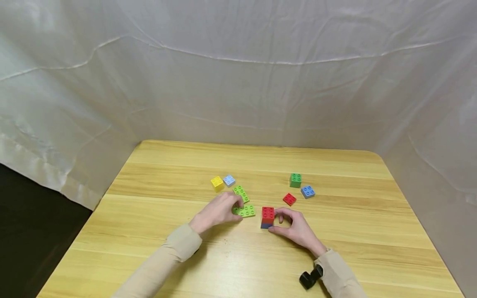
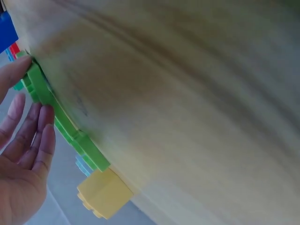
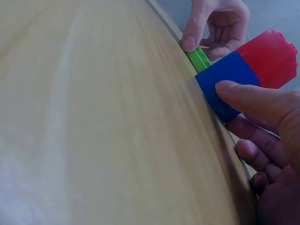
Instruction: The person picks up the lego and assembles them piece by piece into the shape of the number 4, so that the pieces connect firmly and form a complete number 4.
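Red-and-blue stack (image 1: 267,216) and near lime plate (image 1: 248,211), one pinched in each hand

Farthest left on the wooden tabletop (image 1: 141,231), a yellow brick (image 1: 217,183) stands just beside a light-blue brick (image 1: 229,180). Both lie beyond the left hand (image 1: 220,209), probably so that they do not crowd the space between the hands.

The left hand reaches in low, thumb at the near edge of the near lime plate and fingers curled to its far side, gripping it by the left end. So flat a piece offers little but its rim to hold, and this hold leaves the right-hand studs uncovered. Just beyond, a far lime plate (image 1: 241,193) lies slantwise, studs up; whether the two plates touch is hard to tell.

To the right, a little apart from the near lime plate, the stack stands upright, red above blue. The right hand (image 1: 297,227) grips it from the right, thumb on one face of the blue part and fingers at another side. Holding it that low likely steadies the base and leaves the top studs free.

Beyond the right hand lie a small red plate (image 1: 289,199), then a green brick (image 1: 295,180), with a blue brick (image 1: 308,191) farthest right, all apart from the stack, perhaps to give the hand room.
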{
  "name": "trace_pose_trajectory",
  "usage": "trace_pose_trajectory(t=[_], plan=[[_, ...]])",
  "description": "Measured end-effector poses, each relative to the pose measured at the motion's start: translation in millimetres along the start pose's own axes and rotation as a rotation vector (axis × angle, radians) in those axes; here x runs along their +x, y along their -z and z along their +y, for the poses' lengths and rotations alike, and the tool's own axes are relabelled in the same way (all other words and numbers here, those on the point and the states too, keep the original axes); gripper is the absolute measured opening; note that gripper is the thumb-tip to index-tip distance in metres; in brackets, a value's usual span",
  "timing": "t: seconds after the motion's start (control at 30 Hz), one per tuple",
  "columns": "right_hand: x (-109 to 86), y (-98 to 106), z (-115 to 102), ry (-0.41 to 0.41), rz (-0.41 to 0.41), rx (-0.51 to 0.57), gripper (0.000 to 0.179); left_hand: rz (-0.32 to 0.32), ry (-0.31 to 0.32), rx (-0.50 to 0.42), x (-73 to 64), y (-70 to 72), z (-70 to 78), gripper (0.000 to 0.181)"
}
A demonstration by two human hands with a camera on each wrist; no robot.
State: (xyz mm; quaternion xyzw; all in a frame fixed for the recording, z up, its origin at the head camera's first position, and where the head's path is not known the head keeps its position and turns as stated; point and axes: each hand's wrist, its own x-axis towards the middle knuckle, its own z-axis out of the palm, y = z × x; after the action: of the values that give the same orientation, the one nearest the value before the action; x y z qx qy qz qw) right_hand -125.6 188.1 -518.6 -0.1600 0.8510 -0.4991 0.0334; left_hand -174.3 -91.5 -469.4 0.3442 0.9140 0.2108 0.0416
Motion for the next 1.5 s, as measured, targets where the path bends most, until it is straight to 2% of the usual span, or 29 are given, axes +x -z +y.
trace_pose_trajectory(t=[0.3, 0.57, 0.7, 0.9, 1.13, 1.3, 1.5], plan=[[-0.1, 0, -1, 0.035, -0.003, 0.001, 0.044, 0.011, 0.03, -0.077, -4.0, 1.3, -2.5, 0.041], [-0.5, -2, -3, 0.033, 0.027, -0.001, 0.047, 0.009, 0.046, -0.24, -9.7, 4.7, -5.0, 0.041], [-0.7, -4, -3, 0.045, 0.051, 0.023, 0.044, 0.032, 0.038, -0.327, -11.9, 5.4, -4.8, 0.041], [0.1, -7, -5, 0.099, 0.067, 0.14, 0.04, 0.11, 0.047, -0.499, -12.1, 4.8, 0.1, 0.041], [0.2, -8, -9, 0.106, 0.069, 0.266, 0.037, 0.182, 0.113, -0.717, -11.8, 4.8, 6.9, 0.041], [0.9, -8, -9, 0.101, 0.078, 0.281, 0.035, 0.19, 0.091, -0.8, -11.2, 6.6, 12.5, 0.041], [1.7, -8, -7, 0.093, 0.077, 0.27, 0.035, 0.188, 0.124, -0.903, -9.6, 8.5, 20.0, 0.04]])
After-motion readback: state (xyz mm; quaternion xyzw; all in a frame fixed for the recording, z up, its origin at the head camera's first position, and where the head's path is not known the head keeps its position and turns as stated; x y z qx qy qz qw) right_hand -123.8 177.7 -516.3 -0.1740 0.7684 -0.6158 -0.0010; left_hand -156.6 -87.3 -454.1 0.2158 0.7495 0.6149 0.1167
